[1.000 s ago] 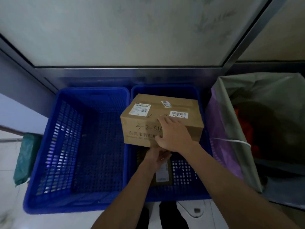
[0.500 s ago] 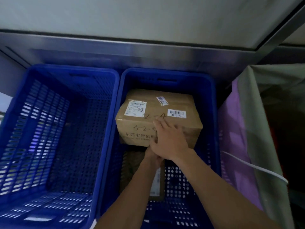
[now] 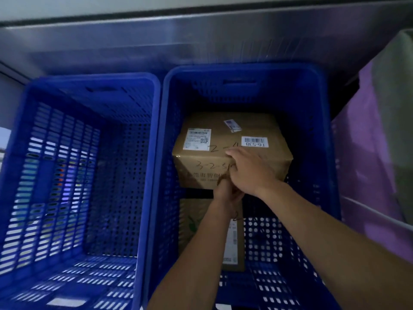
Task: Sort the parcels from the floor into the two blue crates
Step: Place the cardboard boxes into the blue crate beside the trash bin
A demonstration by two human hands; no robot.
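Parcel (image 3: 223, 135) inside right crate (image 3: 245, 68) | left crate (image 3: 93, 78) alongside | steel panel (image 3: 201, 41) behind

Both arms reach forward. The right hand (image 3: 250, 173) curls its fingers (image 3: 234, 153) over the edge of a box (image 3: 201, 171); the left hand (image 3: 225, 193) grips just below them.

Two crates side by side — large box (image 3: 225, 142) in right crate (image 3: 321, 153), behind smaller parcel (image 3: 232, 240), left crate (image 3: 93, 121) beside it.
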